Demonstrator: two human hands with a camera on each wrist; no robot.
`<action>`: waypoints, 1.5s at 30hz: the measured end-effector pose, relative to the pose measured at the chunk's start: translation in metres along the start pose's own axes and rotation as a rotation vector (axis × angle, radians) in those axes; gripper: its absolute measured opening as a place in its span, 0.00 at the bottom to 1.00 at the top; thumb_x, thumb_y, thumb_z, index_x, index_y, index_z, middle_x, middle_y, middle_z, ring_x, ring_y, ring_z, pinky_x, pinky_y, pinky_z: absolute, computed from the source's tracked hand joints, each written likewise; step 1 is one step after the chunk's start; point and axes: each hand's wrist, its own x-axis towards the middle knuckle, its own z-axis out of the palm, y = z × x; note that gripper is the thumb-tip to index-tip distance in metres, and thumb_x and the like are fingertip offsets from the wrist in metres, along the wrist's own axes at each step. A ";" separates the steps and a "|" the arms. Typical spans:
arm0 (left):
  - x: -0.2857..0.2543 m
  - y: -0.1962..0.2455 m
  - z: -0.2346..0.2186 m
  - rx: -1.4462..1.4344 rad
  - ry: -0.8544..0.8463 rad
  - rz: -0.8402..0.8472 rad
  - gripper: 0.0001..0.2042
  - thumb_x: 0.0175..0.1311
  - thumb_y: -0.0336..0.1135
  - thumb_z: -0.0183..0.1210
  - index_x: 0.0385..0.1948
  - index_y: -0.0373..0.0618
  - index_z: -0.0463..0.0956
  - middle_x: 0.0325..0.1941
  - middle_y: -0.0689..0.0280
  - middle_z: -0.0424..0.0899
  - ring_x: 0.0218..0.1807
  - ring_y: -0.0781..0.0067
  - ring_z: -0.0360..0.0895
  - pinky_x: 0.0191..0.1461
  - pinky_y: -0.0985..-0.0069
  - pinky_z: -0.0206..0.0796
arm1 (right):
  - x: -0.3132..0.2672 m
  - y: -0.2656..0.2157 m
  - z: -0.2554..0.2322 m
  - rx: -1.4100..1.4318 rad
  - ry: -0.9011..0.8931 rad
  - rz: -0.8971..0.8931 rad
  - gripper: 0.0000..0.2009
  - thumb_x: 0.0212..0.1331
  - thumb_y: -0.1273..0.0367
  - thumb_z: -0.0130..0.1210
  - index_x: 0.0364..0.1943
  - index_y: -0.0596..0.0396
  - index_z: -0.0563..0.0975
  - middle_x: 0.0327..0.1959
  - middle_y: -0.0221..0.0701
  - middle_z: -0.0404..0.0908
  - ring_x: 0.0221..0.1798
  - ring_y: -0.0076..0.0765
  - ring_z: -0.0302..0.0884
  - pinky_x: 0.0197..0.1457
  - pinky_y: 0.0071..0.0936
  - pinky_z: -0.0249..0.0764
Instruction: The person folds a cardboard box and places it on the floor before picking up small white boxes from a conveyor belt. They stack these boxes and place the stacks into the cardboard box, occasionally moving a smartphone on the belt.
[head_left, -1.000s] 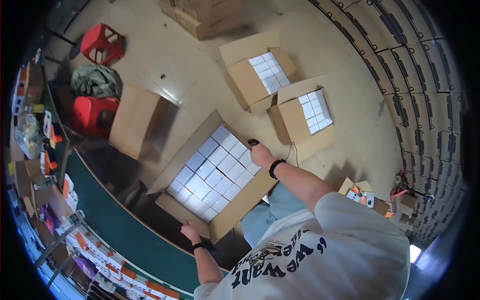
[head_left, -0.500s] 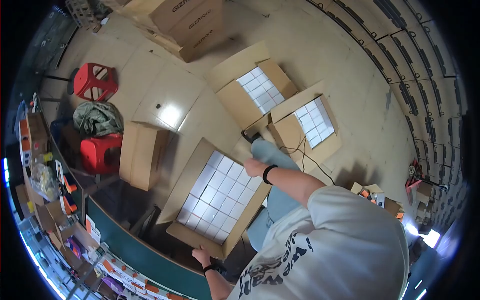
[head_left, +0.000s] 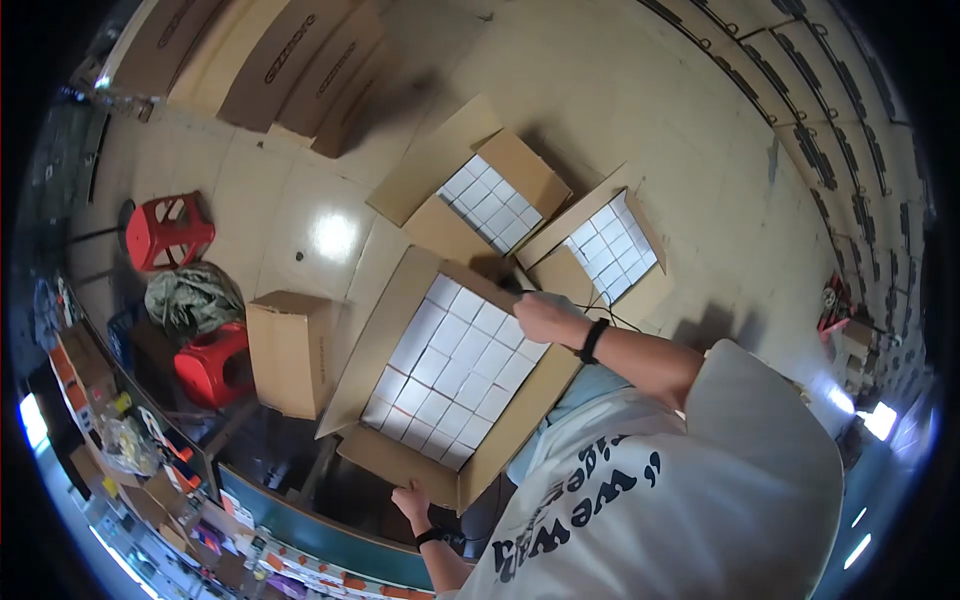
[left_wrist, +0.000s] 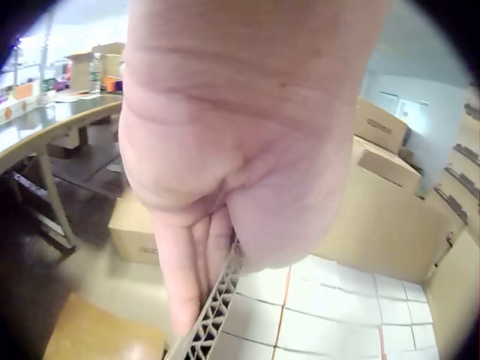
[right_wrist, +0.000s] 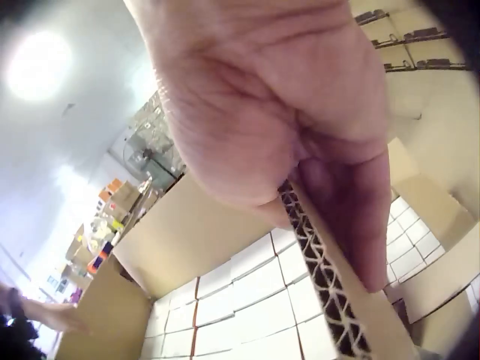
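Observation:
A large open cardboard carton, packed with rows of small white boxes, stands in front of the person's body. At its near-left end the left hand grips the flap. In the left wrist view the flap's corrugated edge runs between thumb and fingers. The right hand grips the opposite end flap. Its fingers hang down the outside, with the thumb on the inner side of the corrugated edge in the right wrist view. Both wrists wear black bands.
Two more open cartons of white boxes stand beyond the right hand, with a black cable close by. A closed carton, red stools and a green-topped bench lie to the left. Tall printed cartons stand behind.
The head view has shifted, bringing the tall cartons further into sight. A leg stepped forward beside the carton, then went largely out of sight. Both hands keep hold of the flaps.

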 end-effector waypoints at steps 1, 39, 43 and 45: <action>0.012 0.022 -0.008 0.029 0.009 0.042 0.15 0.63 0.35 0.66 0.26 0.26 0.83 0.25 0.41 0.85 0.34 0.38 0.86 0.36 0.52 0.77 | -0.016 -0.005 -0.023 0.030 0.000 0.084 0.08 0.57 0.77 0.55 0.33 0.66 0.85 0.38 0.58 0.85 0.47 0.62 0.86 0.51 0.50 0.82; -0.024 0.043 0.053 -0.976 -0.197 -0.583 0.15 0.78 0.38 0.57 0.56 0.38 0.82 0.44 0.64 0.87 0.38 0.76 0.84 0.39 0.78 0.78 | 0.009 0.151 0.089 -0.250 0.369 0.209 0.12 0.56 0.62 0.60 0.36 0.56 0.84 0.49 0.50 0.83 0.55 0.59 0.78 0.60 0.56 0.71; -0.145 -0.051 0.027 -1.223 0.224 -0.892 0.10 0.76 0.35 0.58 0.47 0.38 0.83 0.36 0.66 0.85 0.28 0.78 0.81 0.27 0.80 0.72 | 0.032 0.111 0.100 -0.095 0.151 -0.142 0.10 0.59 0.65 0.57 0.36 0.56 0.83 0.32 0.43 0.85 0.39 0.55 0.82 0.50 0.52 0.76; -0.189 -0.063 0.039 -1.183 0.405 -1.006 0.09 0.73 0.34 0.58 0.39 0.38 0.85 0.30 0.67 0.84 0.25 0.79 0.78 0.26 0.79 0.71 | 0.065 0.103 0.091 -0.012 -0.190 -0.025 0.09 0.62 0.68 0.57 0.39 0.58 0.83 0.32 0.39 0.85 0.33 0.47 0.83 0.42 0.44 0.79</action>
